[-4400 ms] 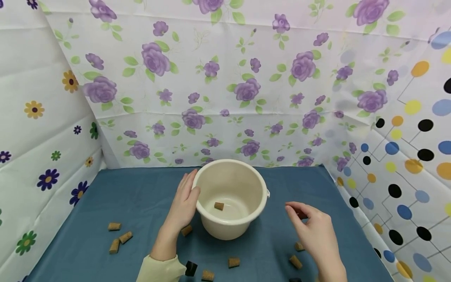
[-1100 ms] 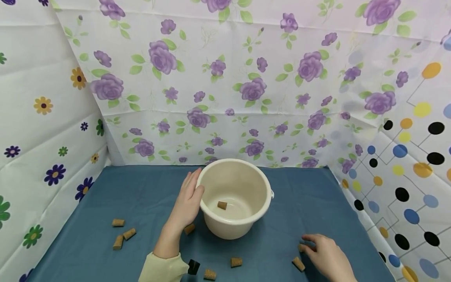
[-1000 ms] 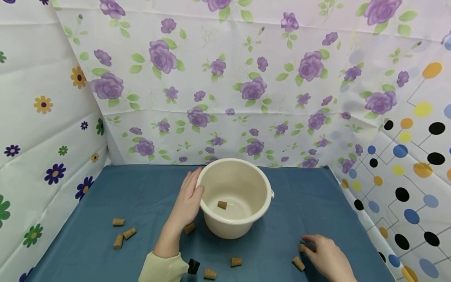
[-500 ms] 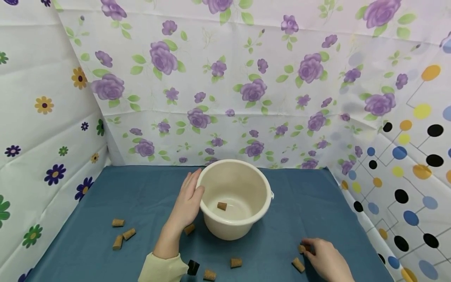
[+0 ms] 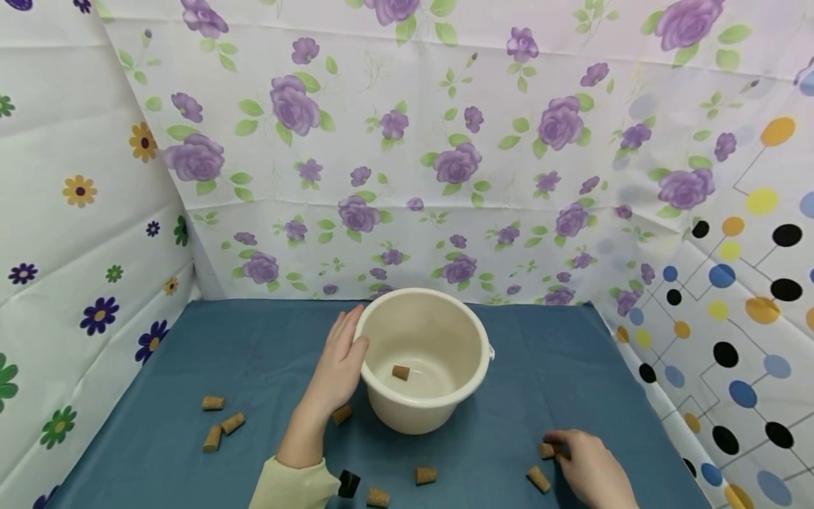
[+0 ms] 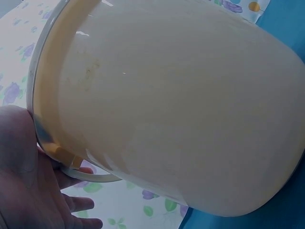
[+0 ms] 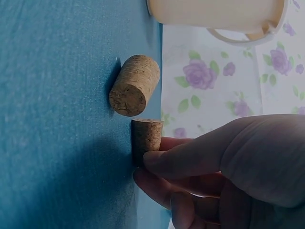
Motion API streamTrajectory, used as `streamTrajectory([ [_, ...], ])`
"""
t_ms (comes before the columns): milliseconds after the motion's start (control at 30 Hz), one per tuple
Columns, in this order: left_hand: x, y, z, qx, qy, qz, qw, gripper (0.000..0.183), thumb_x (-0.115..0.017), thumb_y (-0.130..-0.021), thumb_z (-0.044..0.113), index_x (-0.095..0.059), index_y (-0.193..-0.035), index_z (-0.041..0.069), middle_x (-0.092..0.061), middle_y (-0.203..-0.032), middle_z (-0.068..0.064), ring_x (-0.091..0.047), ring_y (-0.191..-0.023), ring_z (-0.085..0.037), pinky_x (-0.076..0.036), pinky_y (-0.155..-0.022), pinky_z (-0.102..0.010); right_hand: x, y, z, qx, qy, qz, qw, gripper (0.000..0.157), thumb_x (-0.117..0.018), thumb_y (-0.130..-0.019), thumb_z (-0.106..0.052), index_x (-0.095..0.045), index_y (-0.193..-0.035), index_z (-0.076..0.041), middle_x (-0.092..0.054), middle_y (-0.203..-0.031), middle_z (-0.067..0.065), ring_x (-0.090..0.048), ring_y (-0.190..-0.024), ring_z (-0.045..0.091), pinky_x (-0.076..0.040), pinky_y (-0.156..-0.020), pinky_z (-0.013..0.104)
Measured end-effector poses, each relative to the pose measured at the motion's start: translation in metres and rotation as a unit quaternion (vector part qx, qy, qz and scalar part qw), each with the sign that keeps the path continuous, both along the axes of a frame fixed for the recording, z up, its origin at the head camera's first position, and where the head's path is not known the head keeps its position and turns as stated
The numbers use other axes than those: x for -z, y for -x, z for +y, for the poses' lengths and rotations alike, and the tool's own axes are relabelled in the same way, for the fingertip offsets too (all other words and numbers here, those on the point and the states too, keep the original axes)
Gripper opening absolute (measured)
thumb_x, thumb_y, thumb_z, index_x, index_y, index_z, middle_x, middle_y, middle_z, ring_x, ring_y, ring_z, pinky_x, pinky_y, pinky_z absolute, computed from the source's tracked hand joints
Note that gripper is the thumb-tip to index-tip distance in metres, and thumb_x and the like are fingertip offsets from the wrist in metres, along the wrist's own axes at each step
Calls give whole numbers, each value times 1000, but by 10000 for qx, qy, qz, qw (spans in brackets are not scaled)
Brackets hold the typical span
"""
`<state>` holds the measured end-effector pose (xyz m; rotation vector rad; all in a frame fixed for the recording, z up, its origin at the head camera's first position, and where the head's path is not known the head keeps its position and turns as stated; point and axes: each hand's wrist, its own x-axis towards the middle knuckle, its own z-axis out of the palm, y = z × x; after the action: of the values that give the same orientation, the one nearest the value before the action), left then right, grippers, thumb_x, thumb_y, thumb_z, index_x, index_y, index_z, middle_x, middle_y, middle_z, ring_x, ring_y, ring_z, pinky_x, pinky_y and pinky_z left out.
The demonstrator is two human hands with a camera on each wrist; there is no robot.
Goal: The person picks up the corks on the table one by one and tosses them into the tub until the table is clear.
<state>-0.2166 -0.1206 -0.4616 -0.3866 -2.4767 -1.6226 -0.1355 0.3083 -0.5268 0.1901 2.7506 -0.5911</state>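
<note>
Blue cloth (image 5: 273,353) underneath, right fingers (image 7: 159,188) pinch a cork (image 7: 147,133) (left fingers (image 5: 337,338), straight, touch a cream bucket (image 5: 410,417)).

Head view was brightly, evenly lit, wrist views dimmed; left-wrist glare caught on bucket (image 6: 167,105) toward eleven o'clock, right-wrist shadow cast on cloth (image 7: 62,90) toward seven.

corks (image 5: 538,479): 9 in total, 1 inside the bucket (image 5: 407,418), 8 outside it | bucket: 1 | hands (image 5: 336,367): 2 | visible sleeve (image 5: 294,486): 1 | black object (image 5: 348,484): 1 | blue cloth (image 5: 273,339): 1 | patterned hangings (image 5: 413,92): 3
</note>
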Motion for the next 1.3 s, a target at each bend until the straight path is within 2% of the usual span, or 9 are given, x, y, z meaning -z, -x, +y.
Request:
streamTrajectory([
  [233, 0, 0, 0, 8, -22, -15, 10000, 58, -42, -114, 20, -30, -170, 7, -27, -175, -12, -4, -165, -33, -6, -127, -67, 1, 0, 1, 19, 6, 14, 10000, 22, -77, -93, 0, -81, -114, -8, -74, -103, 4, -71, -89, 26, -60, -71, 47],
  [467, 0, 1, 0, 52, -49, 24, 10000, 58, -42, -114, 18, -29, -169, 6, -27, -174, -14, -4, -164, -34, -7, -128, -66, 3, 0, 2, 22, -47, 181, 9998, 16, -78, -93, 0, -82, -105, -9, -72, -98, 2, -70, -87, 24, -60, -72, 48],
  [633, -1, 0, 0, 49, -50, 23, 10000, 58, -42, -114, 19, -29, -169, 5, -27, -174, -14, -4, -164, -34, -7, -128, -66, 4, -1, 2, 55, 2, 209, 9998, 14, -78, -93, -1, -81, -104, -9, -71, -96, 2, -69, -83, 21, -58, -68, 45],
  [1067, 0, -1, 0, 49, -53, 21, 10000, 58, -42, -114, 19, -29, -169, 6, -27, -174, -13, -4, -164, -34, -6, -128, -67, 3, -3, 0, 67, -124, 210, 9997, 15, -82, -91, -5, -81, -106, -9, -71, -96, 1, -68, -81, 19, -59, -68, 44],
  [1300, 0, -1, -1, 56, -43, 12, 10000, 58, -41, -114, 19, -29, -169, 6, -27, -175, -13, -3, -164, -34, -6, -127, -67, 3, -3, 1, 86, -28, 106, 9999, 18, -82, -92, -6, -81, -110, -7, -74, -97, 1, -70, -81, 19, -60, -70, 44],
])
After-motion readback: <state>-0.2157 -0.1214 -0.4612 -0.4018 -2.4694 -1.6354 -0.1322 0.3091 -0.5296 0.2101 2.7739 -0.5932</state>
